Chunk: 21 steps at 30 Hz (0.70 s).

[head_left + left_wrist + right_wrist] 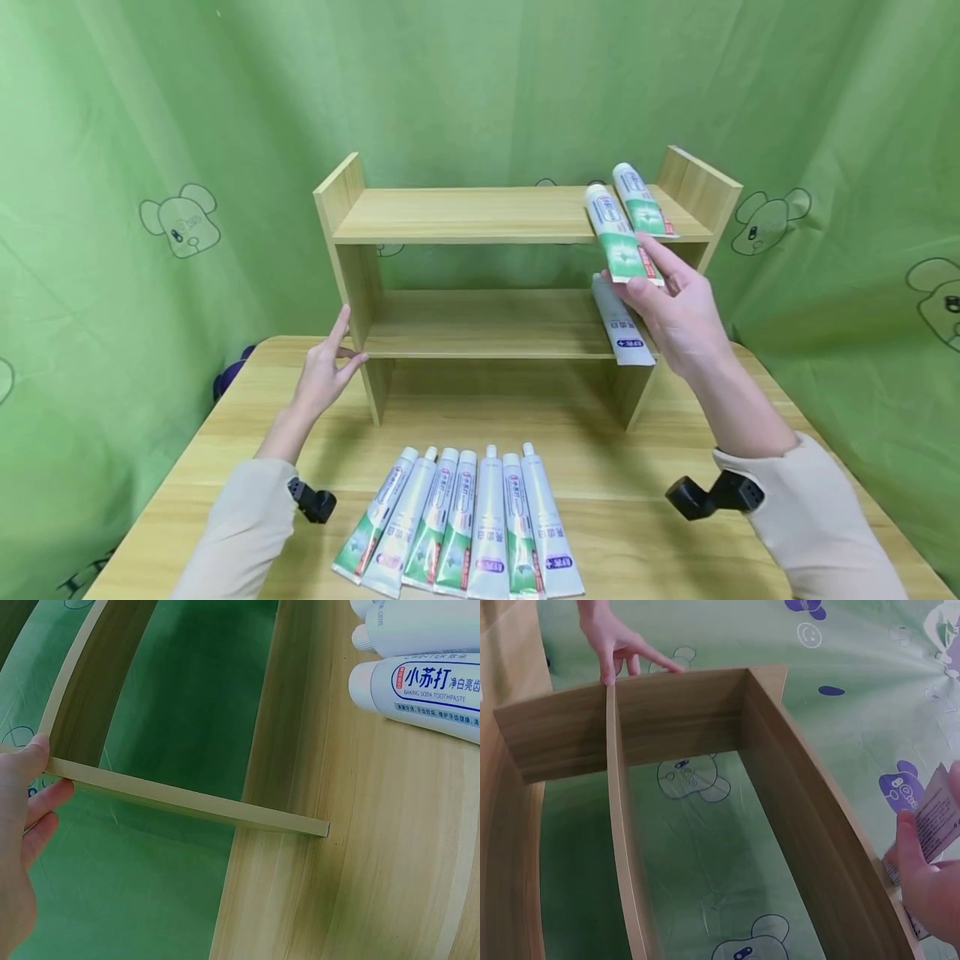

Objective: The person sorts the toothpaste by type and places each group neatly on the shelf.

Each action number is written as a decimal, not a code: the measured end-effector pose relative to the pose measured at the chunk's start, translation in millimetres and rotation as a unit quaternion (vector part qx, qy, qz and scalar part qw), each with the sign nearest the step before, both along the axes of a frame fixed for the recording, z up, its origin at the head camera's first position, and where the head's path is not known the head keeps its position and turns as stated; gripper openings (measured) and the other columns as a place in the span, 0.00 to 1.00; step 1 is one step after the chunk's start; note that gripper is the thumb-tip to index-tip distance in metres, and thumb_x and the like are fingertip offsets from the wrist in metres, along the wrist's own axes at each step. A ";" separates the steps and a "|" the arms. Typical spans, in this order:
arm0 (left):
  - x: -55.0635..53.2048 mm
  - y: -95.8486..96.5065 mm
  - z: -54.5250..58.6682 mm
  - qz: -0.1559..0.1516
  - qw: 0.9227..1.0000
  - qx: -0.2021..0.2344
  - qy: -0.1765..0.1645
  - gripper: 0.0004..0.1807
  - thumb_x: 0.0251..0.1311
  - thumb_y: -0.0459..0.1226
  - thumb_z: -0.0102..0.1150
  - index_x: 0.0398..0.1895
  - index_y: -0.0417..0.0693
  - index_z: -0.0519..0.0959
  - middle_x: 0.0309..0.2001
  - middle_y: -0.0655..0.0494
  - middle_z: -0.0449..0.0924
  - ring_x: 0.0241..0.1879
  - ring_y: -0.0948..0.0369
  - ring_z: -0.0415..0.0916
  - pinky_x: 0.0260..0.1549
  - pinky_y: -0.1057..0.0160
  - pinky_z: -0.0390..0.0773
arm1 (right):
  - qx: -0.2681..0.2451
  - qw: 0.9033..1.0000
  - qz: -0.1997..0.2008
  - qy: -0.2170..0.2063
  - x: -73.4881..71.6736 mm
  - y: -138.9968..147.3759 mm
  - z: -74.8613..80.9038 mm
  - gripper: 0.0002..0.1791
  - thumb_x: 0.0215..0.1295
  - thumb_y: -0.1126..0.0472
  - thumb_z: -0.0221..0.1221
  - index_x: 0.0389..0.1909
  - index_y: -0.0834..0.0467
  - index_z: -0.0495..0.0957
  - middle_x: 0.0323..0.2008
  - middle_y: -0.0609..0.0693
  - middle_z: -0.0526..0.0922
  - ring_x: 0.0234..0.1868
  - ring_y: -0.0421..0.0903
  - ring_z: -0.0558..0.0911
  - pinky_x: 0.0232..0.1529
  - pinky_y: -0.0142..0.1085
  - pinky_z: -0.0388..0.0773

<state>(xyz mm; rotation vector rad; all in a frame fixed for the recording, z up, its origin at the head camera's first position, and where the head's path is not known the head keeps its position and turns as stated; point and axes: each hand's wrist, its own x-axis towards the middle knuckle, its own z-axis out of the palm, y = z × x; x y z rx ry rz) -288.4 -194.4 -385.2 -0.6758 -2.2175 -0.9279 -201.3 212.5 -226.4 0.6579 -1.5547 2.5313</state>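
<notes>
My right hand (678, 312) holds a green-and-white toothpaste tube (618, 233) by its flat end, its capped end over the top board of the wooden shelf (465, 212). Beside it, a similar tube (641, 200) lies on the top board near the right side panel. Below, a white tube with a purple label (621, 321) lies on the middle board, partly hidden by my hand. My left hand (322, 375) grips the front edge of the left side panel, with the thumb and fingers on either side of it (26, 802). In the right wrist view, the held tube (939, 814) shows only partly.
Several toothpaste tubes (457, 525), green-and-white ones mixed with purple-labelled ones, lie fanned on the wooden table (652, 508) in front of the shelf. Their caps point towards the shelf. A green curtain (480, 92) with bear prints hangs behind and at both sides.
</notes>
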 end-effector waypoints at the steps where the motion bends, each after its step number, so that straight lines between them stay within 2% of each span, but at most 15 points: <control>1: 0.4 0.1 -0.1 0.000 1.000 0.001 -0.002 0.49 0.47 0.25 0.63 0.71 0.51 0.47 0.51 0.25 0.69 0.29 0.46 0.80 0.38 0.48 0.80 | 0.001 1.000 -0.013 0.000 -1.1 -0.4 -0.1 0.39 0.59 0.76 0.52 0.69 0.66 0.45 0.64 0.64 0.47 0.44 0.45 0.80 0.52 0.28 0.74; 5: 0.8 0.3 0.1 -0.002 1.000 0.003 -0.003 0.49 0.47 0.25 0.63 0.71 0.50 0.48 0.52 0.26 0.69 0.29 0.46 0.80 0.38 0.48 0.80 | 0.030 0.996 -0.081 0.017 -4.7 -2.4 -0.9 0.36 0.58 0.74 0.57 0.66 0.70 0.52 0.51 0.56 0.70 0.34 0.41 0.82 0.41 0.27 0.80; 8: 0.5 0.2 0.5 -0.003 1.000 0.002 0.003 0.49 0.47 0.25 0.63 0.71 0.50 0.48 0.51 0.26 0.69 0.28 0.46 0.80 0.37 0.49 0.81 | 0.064 0.989 -0.128 0.041 -8.0 -4.1 -1.2 0.34 0.57 0.71 0.58 0.63 0.71 0.56 0.36 0.49 0.81 0.26 0.39 0.81 0.32 0.26 0.81; 13: -0.9 -0.1 1.2 -0.003 1.000 0.001 0.010 0.49 0.47 0.25 0.63 0.71 0.49 0.49 0.50 0.26 0.70 0.28 0.46 0.80 0.35 0.50 0.81 | 0.091 0.983 -0.154 0.051 -14.9 -5.2 0.1 0.31 0.57 0.70 0.59 0.61 0.69 0.60 0.27 0.47 0.85 0.23 0.38 0.81 0.23 0.26 0.80; 17: -1.1 0.4 1.6 -0.005 1.000 0.000 0.006 0.48 0.47 0.24 0.63 0.70 0.46 0.49 0.51 0.25 0.69 0.28 0.46 0.80 0.30 0.53 0.82 | 0.112 0.978 -0.169 0.046 -19.0 -3.6 0.6 0.22 0.57 0.69 0.59 0.54 0.62 0.67 0.24 0.46 0.85 0.22 0.38 0.82 0.20 0.26 0.79; 21: -0.9 0.1 0.7 -0.009 1.000 0.003 0.002 0.48 0.47 0.24 0.63 0.70 0.45 0.48 0.53 0.25 0.67 0.29 0.46 0.80 0.26 0.53 0.82 | 0.119 0.975 -0.178 0.051 -22.9 -2.5 0.5 0.17 0.57 0.70 0.60 0.46 0.57 0.69 0.23 0.46 0.85 0.22 0.38 0.82 0.19 0.27 0.79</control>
